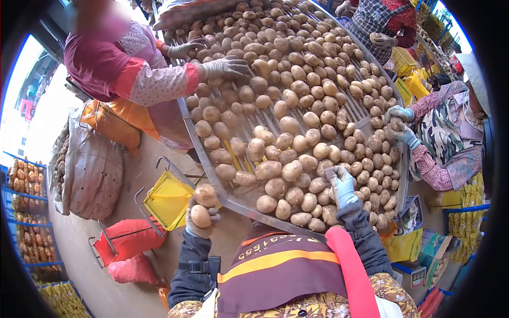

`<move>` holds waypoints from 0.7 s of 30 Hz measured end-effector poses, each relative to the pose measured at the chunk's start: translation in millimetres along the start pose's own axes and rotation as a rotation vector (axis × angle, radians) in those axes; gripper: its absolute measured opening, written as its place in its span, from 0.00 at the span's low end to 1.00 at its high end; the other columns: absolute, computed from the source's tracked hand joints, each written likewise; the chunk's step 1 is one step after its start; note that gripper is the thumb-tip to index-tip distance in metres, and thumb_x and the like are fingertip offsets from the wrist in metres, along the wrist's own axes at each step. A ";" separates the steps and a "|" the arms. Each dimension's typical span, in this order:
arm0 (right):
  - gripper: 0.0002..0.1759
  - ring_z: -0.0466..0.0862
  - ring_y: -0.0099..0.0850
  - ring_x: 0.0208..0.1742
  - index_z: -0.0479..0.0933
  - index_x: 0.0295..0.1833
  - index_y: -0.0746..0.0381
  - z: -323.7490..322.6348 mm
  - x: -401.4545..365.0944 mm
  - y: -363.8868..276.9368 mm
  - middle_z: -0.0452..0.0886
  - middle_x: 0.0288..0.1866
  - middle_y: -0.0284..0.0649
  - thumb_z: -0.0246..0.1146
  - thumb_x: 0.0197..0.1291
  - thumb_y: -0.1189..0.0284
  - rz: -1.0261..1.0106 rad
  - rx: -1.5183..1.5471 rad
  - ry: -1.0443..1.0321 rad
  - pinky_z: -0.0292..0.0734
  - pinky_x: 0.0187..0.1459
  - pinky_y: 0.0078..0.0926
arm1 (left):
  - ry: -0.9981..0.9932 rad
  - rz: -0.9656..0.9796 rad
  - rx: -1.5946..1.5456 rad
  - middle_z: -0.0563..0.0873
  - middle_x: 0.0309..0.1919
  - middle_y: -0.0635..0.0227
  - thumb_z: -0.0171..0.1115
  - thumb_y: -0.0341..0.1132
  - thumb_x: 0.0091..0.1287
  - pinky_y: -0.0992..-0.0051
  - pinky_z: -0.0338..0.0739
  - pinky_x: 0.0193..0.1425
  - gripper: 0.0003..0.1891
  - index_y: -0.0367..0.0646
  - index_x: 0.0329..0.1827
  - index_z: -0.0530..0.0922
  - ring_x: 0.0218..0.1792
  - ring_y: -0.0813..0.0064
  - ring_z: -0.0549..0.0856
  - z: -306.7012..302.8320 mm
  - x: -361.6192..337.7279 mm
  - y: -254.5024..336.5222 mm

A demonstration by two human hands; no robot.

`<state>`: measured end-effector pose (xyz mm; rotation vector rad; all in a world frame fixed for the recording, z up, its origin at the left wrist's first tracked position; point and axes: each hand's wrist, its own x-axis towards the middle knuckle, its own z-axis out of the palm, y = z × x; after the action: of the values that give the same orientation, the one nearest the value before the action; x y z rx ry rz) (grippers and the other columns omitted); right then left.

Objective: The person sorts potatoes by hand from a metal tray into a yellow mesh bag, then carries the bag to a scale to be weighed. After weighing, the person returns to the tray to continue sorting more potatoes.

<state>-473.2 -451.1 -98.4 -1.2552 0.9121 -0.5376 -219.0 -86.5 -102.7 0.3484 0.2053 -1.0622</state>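
My left hand (202, 225), in a grey-palmed work glove, is closed around two potatoes, a lower potato (201, 216) and an upper potato (205, 195). It is off the near left corner of the metal sorting table (254, 213). My right hand (342, 183), gloved in light blue and grey, rests among the loose potatoes (291, 170) at the table's near side. Its fingers reach forward over them and look apart, with no potato plainly gripped. The undersides of those fingers are hidden.
A co-worker's gloved hand (225, 67) touches potatoes at the far left; another co-worker's gloves (401, 126) hold a potato at right. A third person (379, 32) stands behind. Yellow bag on a frame (168, 200), red bag (130, 241) and large sack (93, 169) stand left.
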 end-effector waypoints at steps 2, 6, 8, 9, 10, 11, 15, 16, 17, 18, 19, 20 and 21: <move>0.10 0.81 0.21 0.41 0.77 0.47 0.64 -14.5 5.3 19.3 0.82 0.40 0.34 0.65 0.67 0.69 0.017 -0.044 0.075 0.79 0.43 0.20 | 0.269 0.252 0.032 0.75 0.62 0.56 0.60 0.56 0.66 0.63 0.81 0.41 0.32 0.51 0.70 0.67 0.45 0.65 0.82 -38.1 -31.7 72.3; 0.13 0.82 0.32 0.48 0.76 0.53 0.64 -6.7 19.7 31.3 0.81 0.50 0.42 0.63 0.65 0.74 -0.302 -0.427 0.091 0.78 0.52 0.28 | 1.133 0.666 0.785 0.68 0.70 0.51 0.63 0.50 0.66 0.55 0.77 0.57 0.34 0.51 0.74 0.64 0.61 0.58 0.77 -21.0 -24.7 92.8; 0.28 0.73 0.49 0.63 0.73 0.61 0.61 22.8 -3.0 -17.2 0.74 0.61 0.51 0.68 0.56 0.65 -0.578 -0.920 -0.064 0.68 0.65 0.44 | 0.901 1.048 1.977 0.65 0.71 0.50 0.67 0.45 0.62 0.54 0.63 0.71 0.40 0.48 0.76 0.60 0.70 0.54 0.68 -66.1 -11.1 103.6; 0.34 0.67 0.52 0.68 0.70 0.66 0.60 32.1 -3.2 -2.2 0.68 0.67 0.51 0.69 0.54 0.61 -0.582 -0.992 -0.159 0.62 0.69 0.46 | 0.793 0.954 2.097 0.65 0.72 0.49 0.69 0.43 0.60 0.55 0.57 0.74 0.42 0.45 0.76 0.60 0.72 0.52 0.64 -33.5 1.5 72.3; 0.38 0.64 0.52 0.71 0.67 0.70 0.58 43.1 -20.1 -11.6 0.64 0.71 0.51 0.68 0.55 0.58 -0.573 -1.063 -0.278 0.59 0.71 0.51 | 0.671 0.860 2.210 0.64 0.72 0.49 0.71 0.41 0.57 0.55 0.51 0.77 0.44 0.43 0.76 0.59 0.73 0.49 0.61 8.2 13.3 26.2; 0.39 0.61 0.51 0.75 0.66 0.71 0.54 47.1 -35.1 -8.8 0.61 0.74 0.51 0.66 0.56 0.54 -0.570 -1.253 -0.402 0.53 0.72 0.56 | 0.318 0.865 2.418 0.63 0.72 0.48 0.71 0.46 0.56 0.51 0.51 0.76 0.45 0.43 0.76 0.60 0.73 0.46 0.62 19.2 24.4 0.3; 0.38 0.54 0.49 0.79 0.66 0.72 0.51 -21.1 -86.7 23.5 0.57 0.77 0.50 0.64 0.56 0.53 -0.663 -1.397 -0.545 0.44 0.76 0.57 | -0.397 0.535 2.581 0.62 0.75 0.54 0.67 0.57 0.57 0.41 0.40 0.77 0.42 0.47 0.73 0.65 0.77 0.49 0.56 55.0 46.8 -93.6; 0.37 0.54 0.49 0.79 0.67 0.71 0.51 -40.1 -99.4 30.4 0.58 0.77 0.50 0.64 0.56 0.52 -0.630 -1.409 -0.525 0.44 0.76 0.56 | -0.519 0.481 2.609 0.61 0.75 0.54 0.67 0.57 0.58 0.41 0.39 0.77 0.43 0.47 0.74 0.64 0.77 0.49 0.55 57.2 52.0 -109.5; 0.36 0.56 0.48 0.79 0.68 0.71 0.52 -53.5 -111.0 38.4 0.60 0.76 0.50 0.63 0.56 0.53 -0.655 -1.405 -0.465 0.45 0.76 0.55 | -0.640 0.425 2.634 0.59 0.76 0.54 0.67 0.57 0.58 0.41 0.39 0.77 0.43 0.48 0.74 0.62 0.77 0.48 0.54 58.0 56.6 -123.9; 0.36 0.57 0.48 0.78 0.68 0.70 0.52 -62.2 -121.0 47.8 0.61 0.76 0.49 0.63 0.57 0.53 -0.666 -1.444 -0.449 0.45 0.76 0.55 | -0.785 0.386 2.604 0.60 0.76 0.54 0.66 0.57 0.58 0.41 0.39 0.77 0.42 0.48 0.74 0.63 0.77 0.49 0.55 59.9 63.0 -137.9; 0.35 0.58 0.47 0.78 0.68 0.70 0.53 -66.7 -126.8 51.6 0.62 0.75 0.49 0.62 0.57 0.53 -0.680 -1.480 -0.438 0.45 0.76 0.54 | -0.919 0.346 2.572 0.61 0.75 0.54 0.66 0.57 0.59 0.41 0.39 0.77 0.42 0.49 0.74 0.64 0.77 0.50 0.56 61.1 70.0 -151.7; 0.33 0.60 0.44 0.78 0.69 0.70 0.54 -64.6 -130.5 38.1 0.63 0.75 0.47 0.61 0.59 0.55 -0.623 -1.433 -0.425 0.48 0.76 0.51 | -1.023 0.231 2.536 0.63 0.75 0.54 0.64 0.57 0.60 0.40 0.40 0.77 0.40 0.51 0.74 0.65 0.76 0.51 0.59 58.8 76.3 -165.3; 0.33 0.60 0.44 0.78 0.69 0.70 0.54 -66.7 -130.2 42.0 0.63 0.75 0.47 0.61 0.59 0.55 -0.623 -1.421 -0.423 0.48 0.76 0.51 | -1.101 0.195 2.513 0.64 0.74 0.54 0.63 0.56 0.61 0.36 0.41 0.76 0.38 0.51 0.73 0.66 0.76 0.52 0.60 56.6 81.8 -179.9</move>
<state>-605.7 -376.3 -104.3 -2.8543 0.4343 0.0238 -338.5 -253.6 -109.7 1.7756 -2.3036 -0.5685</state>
